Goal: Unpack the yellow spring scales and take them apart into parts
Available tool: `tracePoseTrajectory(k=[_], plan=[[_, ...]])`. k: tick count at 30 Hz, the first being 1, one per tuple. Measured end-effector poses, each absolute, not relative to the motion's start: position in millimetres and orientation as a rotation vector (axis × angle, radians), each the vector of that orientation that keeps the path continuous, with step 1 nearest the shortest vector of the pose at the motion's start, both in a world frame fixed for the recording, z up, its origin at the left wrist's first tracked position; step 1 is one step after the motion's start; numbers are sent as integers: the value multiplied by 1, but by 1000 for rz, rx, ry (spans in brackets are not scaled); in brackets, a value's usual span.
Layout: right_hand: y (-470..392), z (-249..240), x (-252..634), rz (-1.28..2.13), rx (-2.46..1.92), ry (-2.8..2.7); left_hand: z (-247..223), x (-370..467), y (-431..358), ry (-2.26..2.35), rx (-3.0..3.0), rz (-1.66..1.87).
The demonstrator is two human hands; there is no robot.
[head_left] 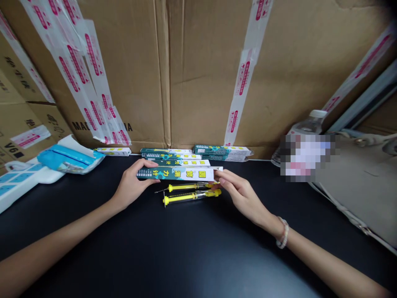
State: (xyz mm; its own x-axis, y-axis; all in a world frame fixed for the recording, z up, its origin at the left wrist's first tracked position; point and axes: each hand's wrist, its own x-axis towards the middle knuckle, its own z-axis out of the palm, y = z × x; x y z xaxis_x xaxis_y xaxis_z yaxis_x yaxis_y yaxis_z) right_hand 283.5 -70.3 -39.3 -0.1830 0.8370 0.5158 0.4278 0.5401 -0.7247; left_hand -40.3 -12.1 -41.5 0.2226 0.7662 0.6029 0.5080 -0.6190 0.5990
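My left hand point(132, 184) grips the left end of a slim green and white spring scale box point(178, 174), thumb below and fingers on top. The box is held level above the black table. At its right end, which looks open, the fingers of my right hand point(242, 194) are closed on the end flap; their tips are partly hidden. Just under the box lie two yellow and clear tube spring scales, the nearer spring scale point(181, 198) and the farther spring scale point(182, 187). More boxes point(172, 157) of the same kind lie behind the held one.
Against the cardboard carton point(204, 82) at the back lie more slim boxes point(220, 153). On the left are a white power strip point(18, 182) and a blue packet point(71, 157). A plastic bottle point(310, 122) and a grey bag point(362, 182) stand on the right.
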Motion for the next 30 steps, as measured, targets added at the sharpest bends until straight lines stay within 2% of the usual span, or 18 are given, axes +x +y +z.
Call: tracePoseTrajectory(k=[10, 16, 23, 30], plan=[[-65, -30, 289, 463, -1073, -1747, -37, -31, -22, 1100, 2329, 1514], [-64, -26, 283, 451, -1151, -1723, -34, -30, -20, 1097, 2364, 1461], [-53, -29, 301, 964, -1014, -1345, -29, -59, 0, 1248, 2318, 1456], [-39, -34, 318, 1196, -943, -1142, -33, -70, 13, 1345, 2293, 1404]])
